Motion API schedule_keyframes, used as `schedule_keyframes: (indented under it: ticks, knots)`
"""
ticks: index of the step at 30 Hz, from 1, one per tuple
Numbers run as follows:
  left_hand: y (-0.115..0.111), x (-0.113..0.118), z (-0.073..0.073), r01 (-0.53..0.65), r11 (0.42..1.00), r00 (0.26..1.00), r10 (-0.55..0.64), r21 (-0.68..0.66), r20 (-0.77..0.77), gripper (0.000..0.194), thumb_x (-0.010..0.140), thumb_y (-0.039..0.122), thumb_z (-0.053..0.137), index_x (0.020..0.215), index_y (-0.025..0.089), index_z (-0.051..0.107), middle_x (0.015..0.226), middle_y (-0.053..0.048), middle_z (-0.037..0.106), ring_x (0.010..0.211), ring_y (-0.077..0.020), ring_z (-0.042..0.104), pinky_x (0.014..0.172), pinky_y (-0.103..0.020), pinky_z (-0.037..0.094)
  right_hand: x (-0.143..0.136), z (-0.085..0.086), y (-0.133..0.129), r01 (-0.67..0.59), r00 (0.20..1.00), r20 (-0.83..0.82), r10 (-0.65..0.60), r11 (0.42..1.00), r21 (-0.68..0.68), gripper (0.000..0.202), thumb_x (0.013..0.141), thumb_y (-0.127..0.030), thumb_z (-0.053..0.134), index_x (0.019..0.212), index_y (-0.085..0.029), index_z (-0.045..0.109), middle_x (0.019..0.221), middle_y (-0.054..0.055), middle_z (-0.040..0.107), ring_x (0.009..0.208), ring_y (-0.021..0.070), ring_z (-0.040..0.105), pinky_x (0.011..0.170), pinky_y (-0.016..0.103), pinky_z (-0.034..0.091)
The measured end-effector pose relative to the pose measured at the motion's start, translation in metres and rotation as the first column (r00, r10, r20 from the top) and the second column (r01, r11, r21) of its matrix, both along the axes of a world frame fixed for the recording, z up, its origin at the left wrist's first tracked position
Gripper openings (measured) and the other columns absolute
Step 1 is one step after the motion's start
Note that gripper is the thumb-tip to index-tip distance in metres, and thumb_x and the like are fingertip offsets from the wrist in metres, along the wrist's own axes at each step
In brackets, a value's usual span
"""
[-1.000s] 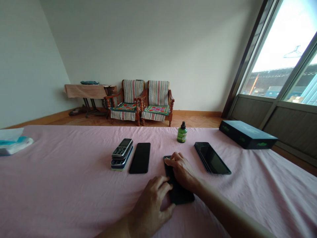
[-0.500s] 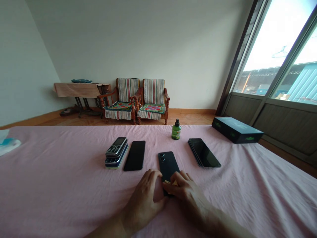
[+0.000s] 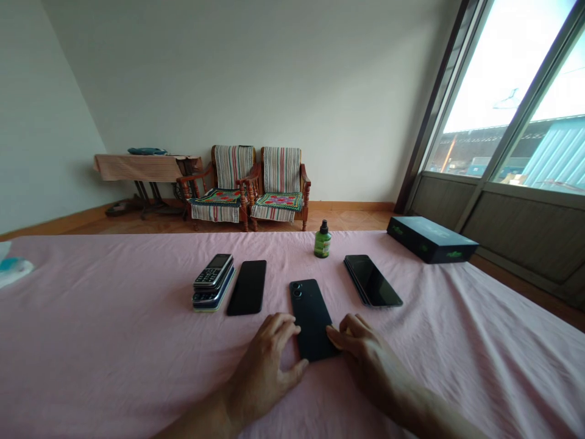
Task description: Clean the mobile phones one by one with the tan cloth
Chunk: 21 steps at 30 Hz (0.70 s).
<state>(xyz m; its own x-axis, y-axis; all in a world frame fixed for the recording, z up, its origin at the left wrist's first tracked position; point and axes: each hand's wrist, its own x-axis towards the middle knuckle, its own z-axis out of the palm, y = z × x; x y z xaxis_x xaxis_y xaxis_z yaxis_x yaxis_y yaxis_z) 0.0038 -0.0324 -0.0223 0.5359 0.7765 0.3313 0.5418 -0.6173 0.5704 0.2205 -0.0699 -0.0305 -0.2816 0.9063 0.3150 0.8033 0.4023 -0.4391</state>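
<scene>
A dark smartphone (image 3: 313, 323) lies back side up on the pink cloth, two camera lenses at its top left. My left hand (image 3: 265, 360) is at its left side, fingertips at the edge and thumb by the lower left corner, with thumb and fingers spread apart. Along the phone's lower right edge, my right hand (image 3: 370, 360) is closed in a pinch around a small yellowish piece (image 3: 350, 331), mostly hidden by the fingers; its material I cannot make out.
To the left lie a black smartphone (image 3: 247, 288) and a stack of phones topped by a keypad phone (image 3: 214, 269). More stacked phones (image 3: 375, 281) lie to the right. Behind stand a green bottle (image 3: 322, 241) and a black box (image 3: 429, 244). The pink cloth (image 3: 114, 341) has wrinkles.
My right hand has slid rightward from the middle of the phone's back to its right edge, uncovering the lower back. My left hand stays at the left edge.
</scene>
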Motion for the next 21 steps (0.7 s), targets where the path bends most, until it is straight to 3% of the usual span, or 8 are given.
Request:
schedule_keyframes:
  ticks: [5,8,11,14,18,21]
  knots:
    - [0.002,-0.003,-0.002,0.015,1.000,1.000,-0.015,0.004,0.009,0.036,0.071,0.013,0.072,0.105,0.019,0.061,0.117,-0.009,0.056,0.114,-0.0261,0.053,0.101,-0.042,0.044,-0.004,0.008,0.042,-0.019,0.999,0.049,0.017,0.999,0.043,0.031,0.078,0.004,0.042,0.083,-0.017,0.064,0.082,0.005,0.052,0.079,0.0176,0.049,0.071,0.029,0.039]
    - [0.001,-0.003,0.001,0.017,1.000,1.000,-0.017,-0.006,-0.013,0.033,0.072,0.012,0.072,0.103,0.017,0.062,0.117,-0.010,0.057,0.113,-0.0264,0.054,0.100,-0.042,0.045,-0.002,0.009,0.069,-0.026,0.999,0.045,0.023,0.998,0.065,0.031,0.078,0.004,0.042,0.082,-0.016,0.064,0.081,0.004,0.052,0.079,0.0170,0.050,0.074,0.029,0.038]
    - [0.000,-0.001,0.005,0.013,1.000,0.999,-0.014,-0.015,-0.034,0.032,0.073,0.013,0.072,0.103,0.016,0.062,0.117,-0.011,0.057,0.113,-0.0267,0.055,0.100,-0.042,0.045,0.001,0.007,0.077,-0.026,0.999,0.035,0.024,0.997,0.068,0.032,0.079,0.003,0.041,0.082,-0.017,0.065,0.081,0.004,0.053,0.079,0.0165,0.050,0.075,0.029,0.039]
    - [0.001,0.000,0.006,0.011,1.000,0.999,-0.012,-0.022,-0.038,0.033,0.072,0.013,0.073,0.104,0.016,0.063,0.116,-0.011,0.058,0.112,-0.0270,0.055,0.100,-0.043,0.046,0.003,0.002,0.061,-0.030,0.999,0.017,0.029,0.997,0.070,0.033,0.079,0.003,0.041,0.085,-0.017,0.066,0.082,0.004,0.053,0.079,0.0170,0.050,0.073,0.029,0.039]
    - [0.002,0.000,0.000,0.008,1.000,1.000,-0.008,0.010,-0.007,0.036,0.071,0.012,0.073,0.105,0.018,0.062,0.116,-0.010,0.059,0.112,-0.0269,0.055,0.100,-0.043,0.046,0.004,-0.001,0.020,-0.039,0.999,-0.032,0.040,0.999,0.034,0.032,0.079,0.002,0.041,0.085,-0.018,0.065,0.079,0.004,0.053,0.076,0.0169,0.050,0.067,0.029,0.038]
    - [0.003,0.000,-0.004,-0.002,0.999,1.000,0.001,0.033,0.016,0.035,0.071,0.013,0.072,0.105,0.019,0.062,0.115,-0.009,0.059,0.113,-0.0271,0.054,0.100,-0.044,0.046,0.003,0.004,-0.002,-0.039,0.998,-0.050,0.039,0.999,0.006,0.029,0.078,0.002,0.043,0.075,-0.017,0.064,0.075,0.003,0.052,0.073,0.0160,0.051,0.065,0.028,0.038]
